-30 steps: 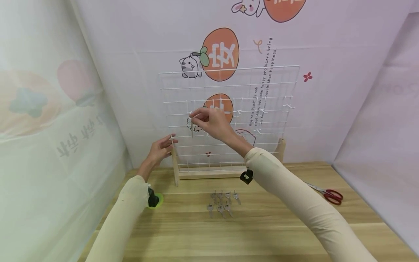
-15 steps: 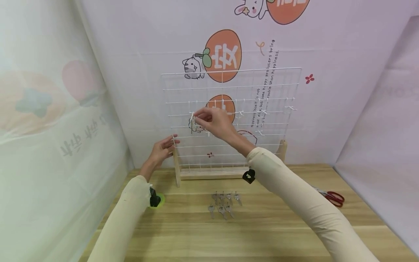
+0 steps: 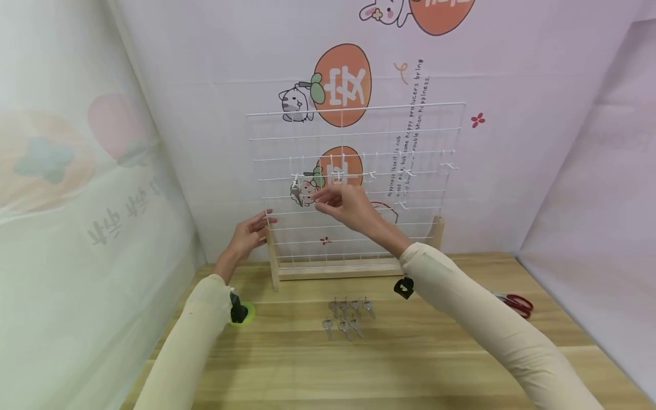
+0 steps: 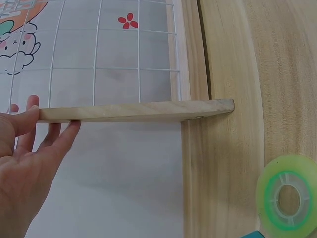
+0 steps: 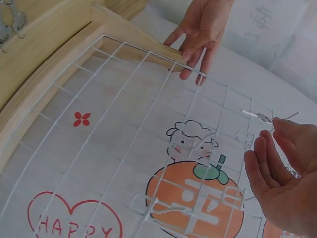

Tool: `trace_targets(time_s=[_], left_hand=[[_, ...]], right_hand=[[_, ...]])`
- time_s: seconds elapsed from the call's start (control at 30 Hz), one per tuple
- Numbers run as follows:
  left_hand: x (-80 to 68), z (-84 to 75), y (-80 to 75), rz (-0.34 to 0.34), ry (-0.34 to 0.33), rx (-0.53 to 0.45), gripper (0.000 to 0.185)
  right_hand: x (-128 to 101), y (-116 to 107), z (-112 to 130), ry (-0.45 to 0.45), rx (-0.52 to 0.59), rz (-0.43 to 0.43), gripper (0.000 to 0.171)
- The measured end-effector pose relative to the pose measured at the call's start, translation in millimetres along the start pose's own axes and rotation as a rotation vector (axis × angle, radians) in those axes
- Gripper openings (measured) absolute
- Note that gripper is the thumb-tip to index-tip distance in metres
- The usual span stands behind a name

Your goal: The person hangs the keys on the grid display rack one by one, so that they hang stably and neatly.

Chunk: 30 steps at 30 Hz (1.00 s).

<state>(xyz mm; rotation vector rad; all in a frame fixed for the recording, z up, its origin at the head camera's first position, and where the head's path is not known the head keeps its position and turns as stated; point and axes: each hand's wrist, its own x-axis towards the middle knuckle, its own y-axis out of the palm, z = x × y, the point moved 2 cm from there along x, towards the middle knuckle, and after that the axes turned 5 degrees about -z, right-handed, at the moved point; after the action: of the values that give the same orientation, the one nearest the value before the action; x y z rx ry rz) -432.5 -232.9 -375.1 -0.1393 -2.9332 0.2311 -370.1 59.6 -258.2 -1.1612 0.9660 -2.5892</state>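
Now the key (image 3: 295, 191) hangs on its hook — just left of the right hand (image 3: 348, 206)'s loose, empty fingers (image 5: 265, 163).

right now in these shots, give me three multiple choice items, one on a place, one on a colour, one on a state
1. Where does the hung key sit on the wire grid?
A. on a hook in the grid's left part
B. at the top right corner
C. on the grid's wooden base

2. What colour are the handles of the scissors?
A. blue
B. red
C. yellow

3. How is the right hand at this moment?
A. fist closed round a key
B. flat on the table
C. fingers relaxed and open, holding nothing, just right of the hung key

Answers:
1 A, the head view shows the key hanging from a hook left of the grid's middle.
2 B, red loops show at the table's right edge.
3 C, the right wrist view shows an open palm with nothing in it.
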Motion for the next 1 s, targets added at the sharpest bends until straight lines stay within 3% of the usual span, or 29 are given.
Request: trace_targets(time_s=[0.4,1.0], left_hand=[[-1.6,0.3,-0.5,0.006,-0.001,-0.003,0.06],[0.9,4.8,-1.9,0.029,-0.002,-0.034,0.059]], right_hand=[[-39.1,8.7,-27.9,0.029,-0.028,0.07,0.02],[-88.1,42.8,-70.1,0.05,0.021,0.172,0.016]])
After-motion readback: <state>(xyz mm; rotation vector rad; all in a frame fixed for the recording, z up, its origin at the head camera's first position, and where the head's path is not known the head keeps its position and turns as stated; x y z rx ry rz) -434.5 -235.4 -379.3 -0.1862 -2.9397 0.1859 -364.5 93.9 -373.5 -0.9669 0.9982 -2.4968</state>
